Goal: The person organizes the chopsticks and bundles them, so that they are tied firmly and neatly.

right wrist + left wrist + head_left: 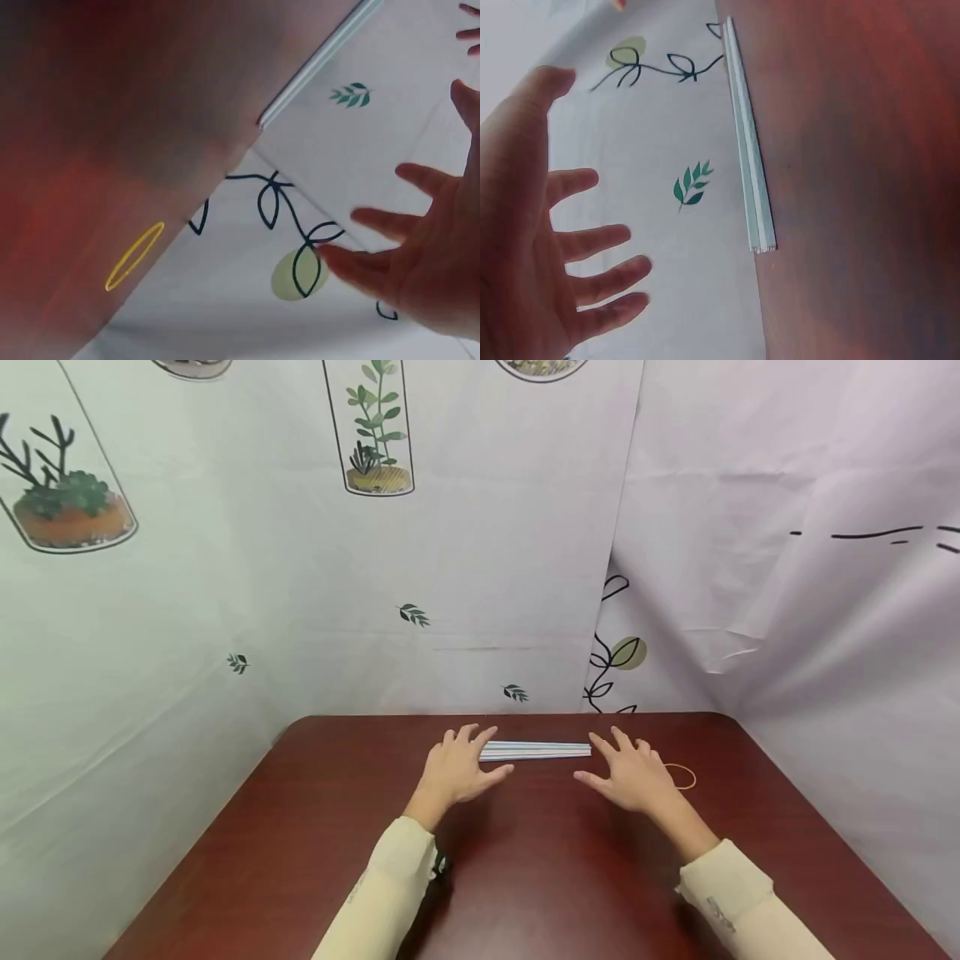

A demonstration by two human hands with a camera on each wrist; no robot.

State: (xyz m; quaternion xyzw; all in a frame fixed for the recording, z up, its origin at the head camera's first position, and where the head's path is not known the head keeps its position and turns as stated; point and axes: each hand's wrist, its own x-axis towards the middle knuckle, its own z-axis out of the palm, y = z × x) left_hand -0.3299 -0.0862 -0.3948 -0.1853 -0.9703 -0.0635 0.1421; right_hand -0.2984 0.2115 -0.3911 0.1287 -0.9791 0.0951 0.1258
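Several slim pale blue and white sticks lie side by side in a narrow bundle near the far edge of the table. My left hand hovers at the bundle's left end, overlapping it in the head view, with fingers spread and nothing held. At the other end is my right hand, also spread and holding nothing. In both wrist views the sticks appear apart from the fingers. Just right of the right hand lies a thin yellow rubber band, partly hidden behind that hand in the head view.
The dark red-brown table reaches back to a white cloth backdrop printed with plants. More white cloth hangs along the right side, and another stretch runs along the left.
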